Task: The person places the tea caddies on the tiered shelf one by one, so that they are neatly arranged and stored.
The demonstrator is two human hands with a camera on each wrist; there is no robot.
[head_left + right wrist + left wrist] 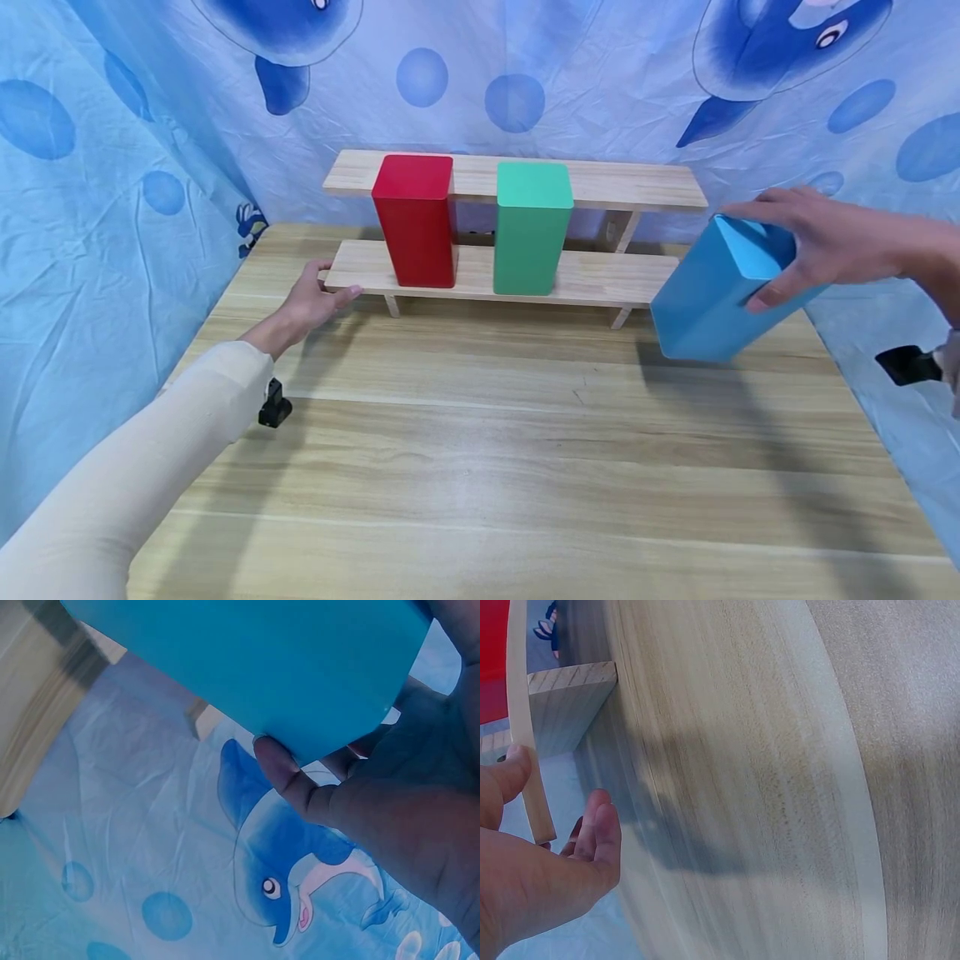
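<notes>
A two-tier wooden shelf point(600, 277) stands at the back of the table. My left hand point(311, 300) holds the left end of its lower board; in the left wrist view the thumb point(511, 771) lies against the board point(534, 791), with the other fingers beyond its lower edge. On that board stand a red box point(422, 242) and, to its right, a green box point(527, 254), both upright. My right hand point(840, 237) grips a blue box point(705, 296) by its upper end. The blue box is tilted and held up beside the shelf's right end, its top leaning right.
Beneath the shelf is a wood-grain table point(480, 442), its right edge dropping off below my right arm. Blue cloth point(465, 50) with printed dolphins hangs close behind the shelf and along both sides. The upper board point(622, 183) sits behind the boxes.
</notes>
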